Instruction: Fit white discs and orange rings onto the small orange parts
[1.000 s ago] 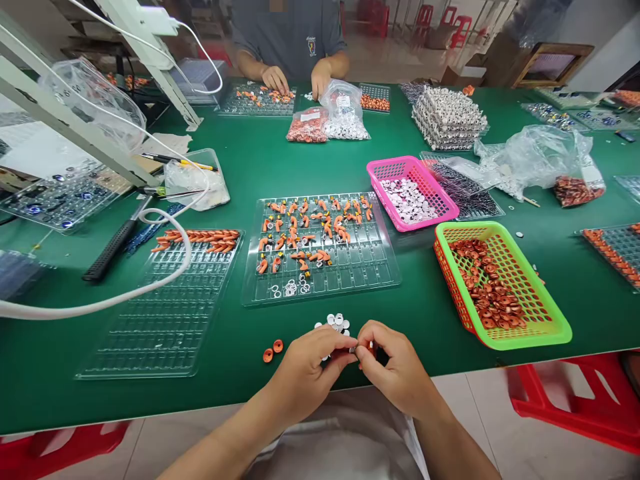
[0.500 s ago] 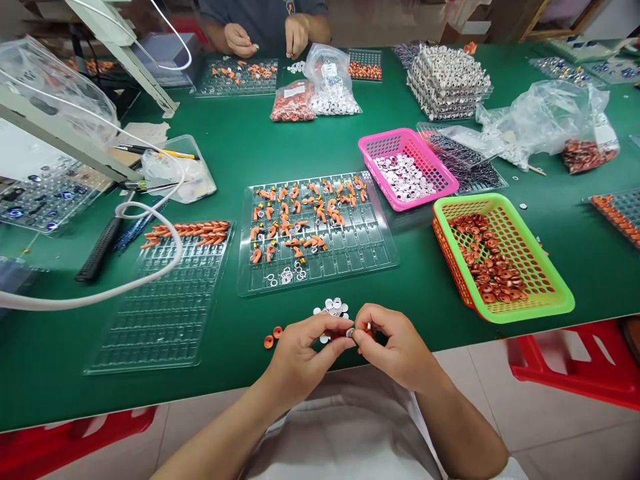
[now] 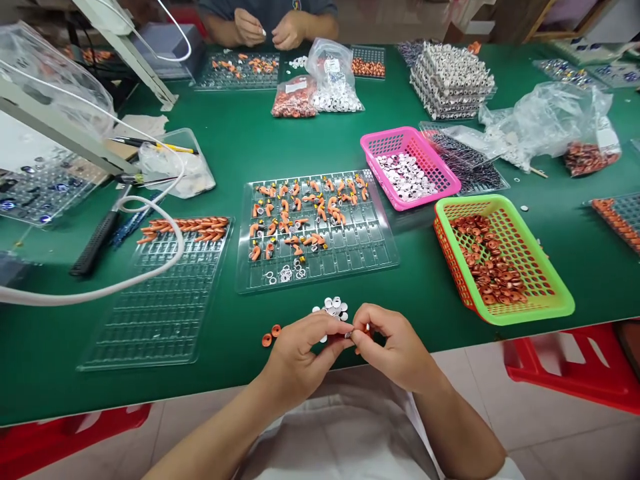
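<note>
My left hand (image 3: 303, 347) and my right hand (image 3: 393, 343) meet fingertip to fingertip at the table's front edge. Between them they pinch a small silvery piece (image 3: 349, 335), mostly covered by the fingers. Something orange (image 3: 367, 331) shows under my right fingers; whether it is held or lying there I cannot tell. Just beyond my left hand lies a loose group of white discs (image 3: 336, 307), partly hidden by it. Two orange cup-shaped pieces (image 3: 267, 340) rest to the left of that hand.
Ahead is a clear plastic tray (image 3: 350, 257) with orange curved parts and white rings. A second tray (image 3: 150, 327) stands left, near a white cable (image 3: 165, 263). To the right are a pink basket (image 3: 373, 143) and a green basket (image 3: 555, 293). Across the table, a person's hands (image 3: 287, 30) handle small parts.
My hands stay together, with the silvery piece slightly turned and more covered. Across the table, the other person's hands have come closer together. The view has shifted slightly.
</note>
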A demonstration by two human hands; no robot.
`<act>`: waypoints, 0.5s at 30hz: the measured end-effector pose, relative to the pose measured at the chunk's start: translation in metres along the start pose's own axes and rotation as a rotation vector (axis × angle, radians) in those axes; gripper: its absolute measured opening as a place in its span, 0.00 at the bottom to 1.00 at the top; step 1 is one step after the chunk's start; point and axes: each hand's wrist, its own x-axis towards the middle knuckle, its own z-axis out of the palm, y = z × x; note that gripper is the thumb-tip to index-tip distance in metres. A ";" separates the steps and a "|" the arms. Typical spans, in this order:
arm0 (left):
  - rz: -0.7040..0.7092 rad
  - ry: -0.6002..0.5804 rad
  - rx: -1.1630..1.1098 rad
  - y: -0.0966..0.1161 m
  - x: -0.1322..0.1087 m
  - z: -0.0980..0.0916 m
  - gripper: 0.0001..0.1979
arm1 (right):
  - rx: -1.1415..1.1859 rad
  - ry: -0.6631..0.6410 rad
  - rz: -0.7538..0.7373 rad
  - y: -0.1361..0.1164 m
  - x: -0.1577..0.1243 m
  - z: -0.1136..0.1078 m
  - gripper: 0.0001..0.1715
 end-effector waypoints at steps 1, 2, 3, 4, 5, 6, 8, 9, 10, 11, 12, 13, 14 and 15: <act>0.017 -0.004 0.012 0.000 0.000 0.000 0.09 | 0.006 -0.006 0.002 0.000 0.000 0.000 0.08; 0.032 -0.005 0.027 0.000 0.000 0.000 0.09 | 0.013 -0.012 0.006 0.000 0.000 0.000 0.08; 0.043 -0.005 0.045 0.001 0.000 -0.001 0.10 | 0.020 -0.018 0.011 0.000 0.000 0.000 0.08; 0.054 -0.005 0.061 0.001 0.000 -0.001 0.10 | 0.028 -0.024 0.018 0.000 0.001 0.000 0.08; 0.065 -0.005 0.076 0.001 0.000 -0.001 0.10 | 0.037 -0.029 0.024 -0.001 0.001 0.000 0.08; 0.078 -0.004 0.088 0.001 -0.001 -0.001 0.10 | 0.046 -0.034 0.030 -0.001 0.001 0.000 0.08; 0.107 -0.007 0.107 0.001 -0.002 -0.001 0.10 | 0.067 -0.044 0.045 -0.002 0.001 -0.001 0.07; 0.123 -0.009 0.119 0.001 -0.002 0.000 0.10 | 0.077 -0.048 0.050 -0.002 0.001 -0.001 0.07; 0.138 -0.009 0.135 0.000 -0.003 0.000 0.10 | 0.085 -0.049 0.054 -0.002 0.001 -0.001 0.07; 0.151 -0.006 0.151 0.000 -0.004 0.000 0.10 | 0.089 -0.049 0.056 -0.002 0.001 0.000 0.07; 0.164 -0.001 0.165 -0.001 -0.005 0.001 0.10 | 0.092 -0.048 0.060 -0.002 0.002 0.000 0.07; 0.180 0.009 0.177 -0.002 -0.006 0.001 0.11 | 0.096 -0.046 0.064 -0.002 0.002 0.000 0.07; 0.195 0.019 0.185 -0.002 -0.006 0.002 0.11 | 0.101 -0.044 0.072 -0.001 0.002 0.000 0.07; 0.205 0.026 0.192 -0.003 -0.007 0.002 0.11 | 0.107 -0.045 0.085 -0.001 0.002 0.000 0.06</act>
